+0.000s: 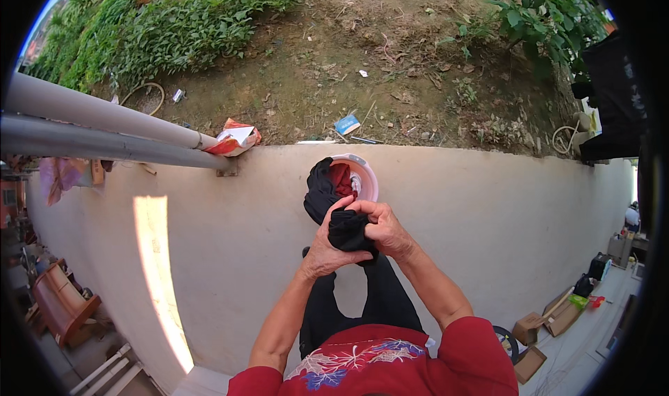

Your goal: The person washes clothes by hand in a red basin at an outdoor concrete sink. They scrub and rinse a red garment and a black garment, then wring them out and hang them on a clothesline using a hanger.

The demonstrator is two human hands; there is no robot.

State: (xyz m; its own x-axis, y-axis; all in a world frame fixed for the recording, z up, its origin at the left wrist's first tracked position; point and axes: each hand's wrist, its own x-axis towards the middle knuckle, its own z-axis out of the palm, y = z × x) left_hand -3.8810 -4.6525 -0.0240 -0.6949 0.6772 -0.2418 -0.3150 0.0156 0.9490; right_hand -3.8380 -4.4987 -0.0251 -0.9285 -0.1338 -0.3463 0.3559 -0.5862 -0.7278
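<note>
Bunched black cloth (347, 230) is held between my two hands in front of my body. My left hand (326, 246) curls round its left side, thumb below and fingers above. My right hand (385, 230) pinches the cloth at its upper right edge. Just beyond the hands stands a pink bucket (372, 180). Inside it lie red cloth (341, 178) and some white cloth (356, 184). A black garment (319, 192) hangs over the bucket's left rim; whether it joins the piece in my hands I cannot tell.
Past the concrete edge lies bare soil (306, 96) with green plants (188, 33). Two pipes (104, 124) run in from the left, beside a red and white bag (235, 138). Dark clothing (613, 96) hangs at the right. Cardboard boxes (529, 326) stand lower right, wooden furniture (63, 302) lower left.
</note>
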